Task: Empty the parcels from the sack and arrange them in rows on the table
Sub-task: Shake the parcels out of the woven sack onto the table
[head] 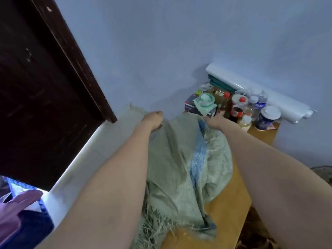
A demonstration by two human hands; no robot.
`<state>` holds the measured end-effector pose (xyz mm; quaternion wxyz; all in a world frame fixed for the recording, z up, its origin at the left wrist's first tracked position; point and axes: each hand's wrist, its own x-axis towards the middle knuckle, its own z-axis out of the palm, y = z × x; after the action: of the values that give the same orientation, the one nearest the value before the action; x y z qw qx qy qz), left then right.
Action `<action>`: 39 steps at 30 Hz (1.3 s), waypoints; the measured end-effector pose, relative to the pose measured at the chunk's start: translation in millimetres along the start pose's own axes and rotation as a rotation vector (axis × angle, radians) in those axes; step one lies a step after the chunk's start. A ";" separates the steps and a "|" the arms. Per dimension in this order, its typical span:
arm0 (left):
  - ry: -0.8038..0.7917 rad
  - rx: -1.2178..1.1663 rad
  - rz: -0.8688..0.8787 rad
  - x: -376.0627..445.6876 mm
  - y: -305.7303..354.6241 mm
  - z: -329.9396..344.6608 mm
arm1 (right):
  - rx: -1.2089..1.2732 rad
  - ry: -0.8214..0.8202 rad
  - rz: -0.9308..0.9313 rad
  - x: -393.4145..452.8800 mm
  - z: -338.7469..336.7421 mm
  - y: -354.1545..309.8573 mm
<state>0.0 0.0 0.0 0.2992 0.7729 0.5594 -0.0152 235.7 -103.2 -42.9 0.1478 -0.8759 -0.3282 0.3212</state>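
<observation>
A pale blue wall backs a wooden table (231,200), with a dark door (36,87) filling the nine to eleven o'clock side. The left hand (152,119) is curled round the far end of the green woven sack (172,168), apparently lifting the closed bottom so parcels can slide toward the mouth; none are visible yet. The sack lies on the table with its long axis from twelve to six o'clock, the frayed open mouth (158,223) pointing at six, toward the person. The right hand (213,120) also reaches that far end, but whether its fingers grip the cloth cannot be told. At one o'clock stand bottles (239,106) and a white roll (258,90).
</observation>
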 end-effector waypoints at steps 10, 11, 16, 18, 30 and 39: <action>-0.107 -0.010 -0.222 93.0 -92.2 63.7 | 0.243 -0.097 0.212 87.2 44.6 46.5; -0.118 -0.050 -0.238 88.1 -91.7 65.5 | 0.276 -0.087 0.220 85.7 46.6 43.5; -0.164 -0.333 -0.260 94.5 -113.5 97.7 | 0.389 -0.198 0.134 40.5 53.6 8.7; -0.229 -0.370 -0.258 64.7 -98.3 93.5 | 0.444 -0.266 0.106 37.4 62.3 5.8; -0.362 -0.636 -0.392 60.5 -175.2 156.8 | 0.373 -0.318 0.089 -8.8 93.5 -7.7; -0.368 -0.658 -0.502 -38.5 -240.7 177.9 | 0.303 -0.422 0.019 -77.4 138.0 -8.9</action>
<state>-169.3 -71.3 -239.4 0.6104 0.4616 0.6420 -0.0457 95.6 -141.8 -106.1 0.2027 -0.7605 -0.2915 0.5436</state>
